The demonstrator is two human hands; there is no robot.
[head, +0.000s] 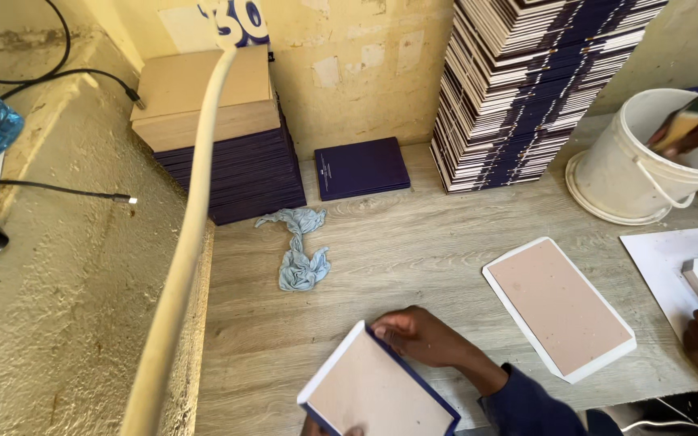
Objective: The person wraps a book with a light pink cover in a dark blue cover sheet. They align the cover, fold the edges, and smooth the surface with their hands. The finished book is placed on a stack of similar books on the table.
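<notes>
Notebook [377, 396], brown face, navy-edged

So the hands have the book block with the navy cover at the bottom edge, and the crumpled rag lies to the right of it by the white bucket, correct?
Not quite. The head view shows the crumpled light-blue rag up and to the left of the book block, far from the white bucket. The rest stands: the right hand rests on the block's top corner.

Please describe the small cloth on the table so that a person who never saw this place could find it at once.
Start from the low stack of dark blue covers in the table's far left corner, by the wall. Just in front of it, on the bare wooden table, lies the crumpled pale blue rag. It is the only soft, shapeless thing there; everything near it is flat and rectangular.
</notes>
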